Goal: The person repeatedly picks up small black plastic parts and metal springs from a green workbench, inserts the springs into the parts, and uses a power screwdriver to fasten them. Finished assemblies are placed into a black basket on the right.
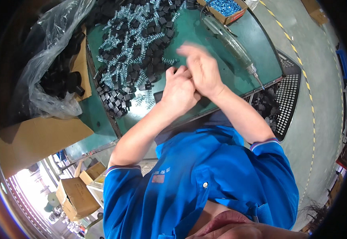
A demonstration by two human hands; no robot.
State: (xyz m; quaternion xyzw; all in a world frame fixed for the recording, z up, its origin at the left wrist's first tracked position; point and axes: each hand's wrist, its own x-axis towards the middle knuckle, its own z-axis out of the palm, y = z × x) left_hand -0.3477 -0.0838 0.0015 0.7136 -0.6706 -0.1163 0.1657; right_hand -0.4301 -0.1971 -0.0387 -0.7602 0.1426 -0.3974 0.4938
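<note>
My left hand (180, 91) is closed over the near part of the green table, its fingers curled inward. What it grips, if anything, is hidden. A dark, flat-edged piece (158, 96) shows at its left side; whether the hand touches it I cannot tell. Against the left hand lies my right hand (204, 72), its fingers smeared by motion and pointing up and left. Beyond them spreads a heap of coiled metal springs (127, 47) mixed with small black blocks (154, 49). More black blocks (115, 100) are gathered near the table's left seam.
A power screwdriver (229, 42) lies on the right of the green table (257, 34), bit toward the near edge. Behind it stands a carton of blue screws (226, 8). Clear plastic (48, 44) and cardboard (42, 137) surround black parts at left. A black perforated crate (288, 95) sits below, right.
</note>
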